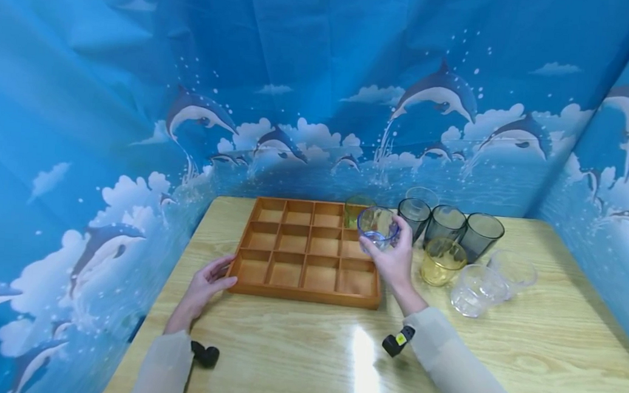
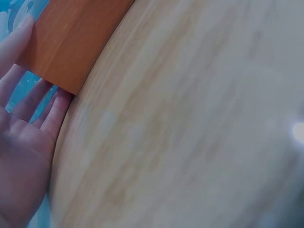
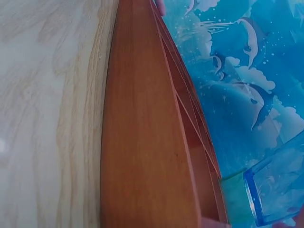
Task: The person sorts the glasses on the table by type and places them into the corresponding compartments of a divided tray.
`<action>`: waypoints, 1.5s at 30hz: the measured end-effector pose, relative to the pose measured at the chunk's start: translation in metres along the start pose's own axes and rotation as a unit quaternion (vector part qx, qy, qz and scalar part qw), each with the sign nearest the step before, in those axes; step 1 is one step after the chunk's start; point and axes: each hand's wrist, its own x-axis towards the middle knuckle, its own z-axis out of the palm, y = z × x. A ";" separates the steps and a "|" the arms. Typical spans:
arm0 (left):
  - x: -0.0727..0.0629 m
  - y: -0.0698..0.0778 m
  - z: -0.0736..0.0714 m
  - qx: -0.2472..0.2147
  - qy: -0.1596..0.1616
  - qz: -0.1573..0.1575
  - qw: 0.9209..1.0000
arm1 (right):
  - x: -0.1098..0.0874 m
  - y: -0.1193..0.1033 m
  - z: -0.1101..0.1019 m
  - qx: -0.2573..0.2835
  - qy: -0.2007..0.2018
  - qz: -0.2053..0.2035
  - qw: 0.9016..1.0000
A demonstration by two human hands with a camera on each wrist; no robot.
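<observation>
A wooden compartment tray (image 1: 307,294) lies on the table. At its front left corner is my left hand (image 1: 206,286), with the thumb on one side and the fingers on the other; the left wrist view shows this hand (image 2: 26,137) gripping the tray's end (image 2: 71,42). My right hand (image 1: 395,257) holds a clear drinking glass with a blue rim (image 1: 376,225) between thumb and fingers, over the tray's right side. Part of that glass (image 3: 278,183) shows in the right wrist view. A yellow-green glass (image 1: 359,204) stands in the back right compartment, partly hidden by the held glass.
Right of the tray stand several dark grey glasses (image 1: 478,235) and a yellow glass (image 1: 442,263). Clear glasses (image 1: 477,291) are near them, one tilted. Behind the wooden table (image 1: 281,352) hangs a blue dolphin-print curtain (image 1: 323,69).
</observation>
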 end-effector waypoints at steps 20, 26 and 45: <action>0.001 0.001 0.000 -0.006 -0.004 0.005 1.000 | 0.008 -0.009 0.032 -0.028 -0.069 -0.050 0.996; 0.000 0.000 -0.001 -0.001 0.001 0.000 1.000 | 0.016 -0.009 0.047 -0.033 -0.091 -0.050 0.994; -0.004 0.005 0.002 -0.001 -0.002 0.002 1.000 | 0.035 0.004 0.095 -0.049 -0.100 -0.008 0.994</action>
